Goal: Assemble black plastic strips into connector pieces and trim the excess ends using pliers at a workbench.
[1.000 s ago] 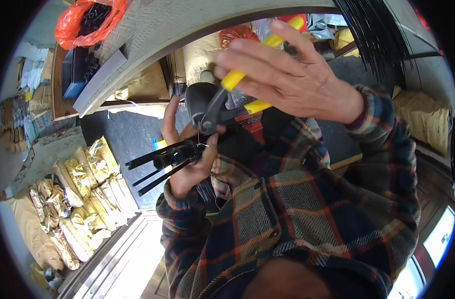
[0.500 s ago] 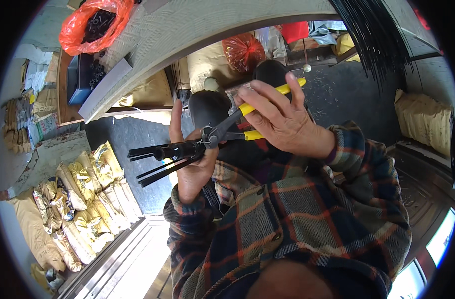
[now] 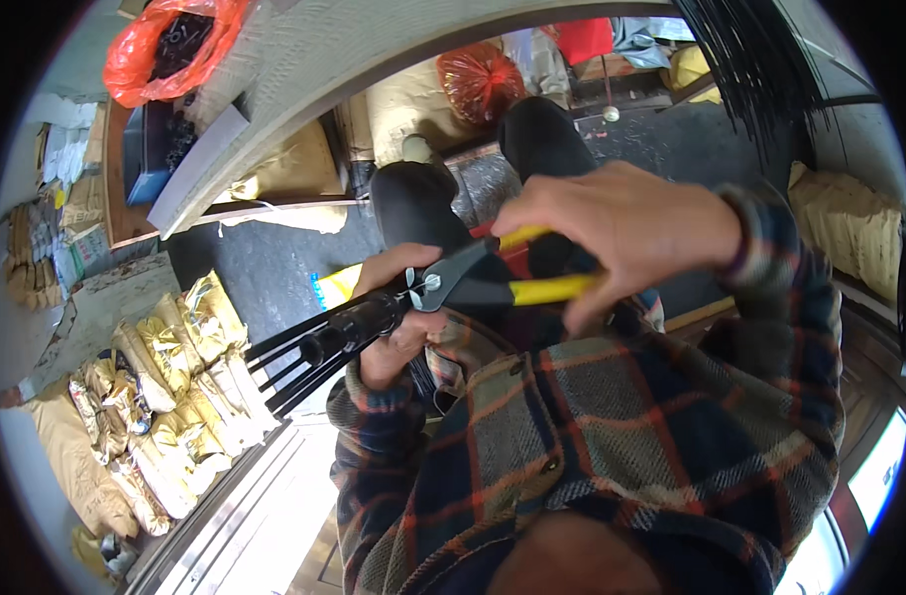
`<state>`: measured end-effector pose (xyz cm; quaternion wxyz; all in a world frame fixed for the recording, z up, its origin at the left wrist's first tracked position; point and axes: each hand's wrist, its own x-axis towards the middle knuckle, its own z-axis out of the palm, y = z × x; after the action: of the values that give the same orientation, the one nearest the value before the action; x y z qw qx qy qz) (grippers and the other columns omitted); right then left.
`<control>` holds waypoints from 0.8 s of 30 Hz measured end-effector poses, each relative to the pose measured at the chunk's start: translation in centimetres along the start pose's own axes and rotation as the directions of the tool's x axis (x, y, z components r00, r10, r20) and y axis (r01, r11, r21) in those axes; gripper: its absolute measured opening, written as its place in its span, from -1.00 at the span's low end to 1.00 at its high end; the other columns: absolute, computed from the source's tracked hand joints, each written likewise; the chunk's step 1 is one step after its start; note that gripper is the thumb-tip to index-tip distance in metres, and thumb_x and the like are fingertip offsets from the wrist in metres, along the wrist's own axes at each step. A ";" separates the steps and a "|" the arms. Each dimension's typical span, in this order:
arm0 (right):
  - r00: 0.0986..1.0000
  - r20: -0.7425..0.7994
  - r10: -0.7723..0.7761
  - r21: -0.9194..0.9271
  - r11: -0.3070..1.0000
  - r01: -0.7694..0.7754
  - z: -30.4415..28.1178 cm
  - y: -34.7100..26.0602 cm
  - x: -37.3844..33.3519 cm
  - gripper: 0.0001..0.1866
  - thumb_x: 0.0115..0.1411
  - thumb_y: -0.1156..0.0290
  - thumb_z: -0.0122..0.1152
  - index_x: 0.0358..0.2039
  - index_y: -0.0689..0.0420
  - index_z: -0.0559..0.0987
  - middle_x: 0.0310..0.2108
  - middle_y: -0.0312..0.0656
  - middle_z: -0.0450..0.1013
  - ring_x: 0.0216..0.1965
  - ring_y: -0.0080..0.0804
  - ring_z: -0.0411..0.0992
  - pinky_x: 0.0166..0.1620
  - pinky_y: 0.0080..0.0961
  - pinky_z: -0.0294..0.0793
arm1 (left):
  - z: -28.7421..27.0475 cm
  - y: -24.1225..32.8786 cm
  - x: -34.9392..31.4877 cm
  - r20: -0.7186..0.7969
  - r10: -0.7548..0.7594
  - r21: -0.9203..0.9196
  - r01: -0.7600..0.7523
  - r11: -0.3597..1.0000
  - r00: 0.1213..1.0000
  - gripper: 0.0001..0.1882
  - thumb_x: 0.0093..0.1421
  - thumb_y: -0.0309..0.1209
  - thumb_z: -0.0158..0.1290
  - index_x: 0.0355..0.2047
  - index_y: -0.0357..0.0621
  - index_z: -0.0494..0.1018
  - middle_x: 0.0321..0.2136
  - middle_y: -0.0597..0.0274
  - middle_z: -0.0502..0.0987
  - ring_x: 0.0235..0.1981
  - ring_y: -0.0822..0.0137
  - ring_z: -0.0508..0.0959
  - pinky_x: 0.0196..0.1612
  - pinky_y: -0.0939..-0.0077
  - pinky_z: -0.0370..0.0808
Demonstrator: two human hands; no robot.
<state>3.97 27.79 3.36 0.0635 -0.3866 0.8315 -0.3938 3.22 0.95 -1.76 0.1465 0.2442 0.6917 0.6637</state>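
Observation:
My left hand (image 3: 395, 343) is closed around a black ribbed tube (image 3: 349, 325), its end tilted to the lower left. Several thin black rods (image 3: 292, 389) stick out beside the tube the same way. My right hand (image 3: 631, 218) grips a pair of pincers (image 3: 455, 276) by the yellow handles (image 3: 552, 290), which stand spread apart. At the top of the tube, the pincer jaws meet a thin bright wire; whether they bite it is too small to tell. My right fingers are slightly blurred and partly cover the upper handle.
A curved worktop (image 3: 324, 74) spans the far side, with an orange bag (image 3: 123, 74) of small black parts at its left. Black rods (image 3: 745, 69) hang at the far right. Wrapped packages (image 3: 180, 416) lie at lower left, and a tied red bag (image 3: 481, 83) sits beyond my knees.
My right hand has moved lower and turned, its fingers now round the pincer handles, which are spread wider. My left fingers have folded in around the tube's upper end.

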 end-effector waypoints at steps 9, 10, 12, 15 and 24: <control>0.802 0.572 0.168 0.699 0.412 -0.585 -0.7 0.4 -0.5 -0.51 0.08 0.29 0.15 0.00 0.14 0.27 -0.33 -0.09 0.45 -0.41 -0.33 0.48 -0.38 -0.47 0.44 | -1.2 0.1 0.4 0.181 -0.019 -0.113 0.040 0.993 0.983 -0.33 -0.09 -0.04 0.21 -0.10 -0.30 0.35 -0.25 0.09 0.41 -0.21 0.34 0.41 -0.14 0.51 0.31; 0.917 0.363 0.166 0.433 0.841 -0.324 -1.4 0.0 -0.2 -0.51 0.04 0.29 0.16 -0.02 0.14 0.32 -0.29 -0.09 0.40 -0.37 -0.33 0.45 -0.34 -0.45 0.43 | -1.4 -0.2 0.3 0.086 0.015 -0.068 -0.009 0.998 0.996 -0.30 -0.10 0.01 0.20 -0.11 -0.31 0.35 -0.25 0.09 0.41 -0.21 0.33 0.41 -0.13 0.49 0.30; 0.984 0.172 0.036 -0.038 0.999 -0.030 -1.2 -0.4 -0.3 -0.52 0.00 0.29 0.18 -0.05 0.15 0.36 -0.24 -0.10 0.35 -0.33 -0.34 0.41 -0.30 -0.43 0.42 | 0.1 0.3 0.4 -0.023 0.008 0.021 -0.007 1.000 1.000 -0.26 -0.12 0.07 0.17 -0.12 -0.32 0.34 -0.22 0.12 0.38 -0.19 0.33 0.39 -0.10 0.48 0.29; 0.994 -0.109 0.022 -0.502 0.862 -0.074 1.7 0.4 -0.5 -0.69 -0.05 0.38 0.09 -0.25 0.17 0.47 -0.16 -0.09 0.26 -0.18 -0.32 0.32 -0.06 -0.29 0.30 | 0.8 -0.4 0.4 -0.101 -0.066 -0.041 0.063 0.997 0.993 -0.27 -0.09 0.06 0.16 -0.11 -0.31 0.29 -0.19 0.15 0.34 -0.19 0.36 0.35 -0.09 0.51 0.27; 0.982 -0.154 -0.110 -0.663 0.749 -0.020 0.7 0.6 1.5 -0.78 -0.07 0.42 0.07 -0.35 0.13 0.49 -0.20 -0.16 0.29 -0.24 -0.32 0.33 -0.10 -0.31 0.31 | 0.6 0.2 1.2 -0.162 -0.060 -0.070 0.050 0.996 0.985 -0.27 -0.01 0.18 0.00 -0.16 -0.30 0.26 -0.30 0.23 0.37 -0.38 0.47 0.40 -0.30 0.64 0.35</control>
<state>2.90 26.57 2.72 -0.1637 -0.3661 0.9095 -0.1094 2.58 2.05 -1.43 0.1154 0.1647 0.6856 0.6996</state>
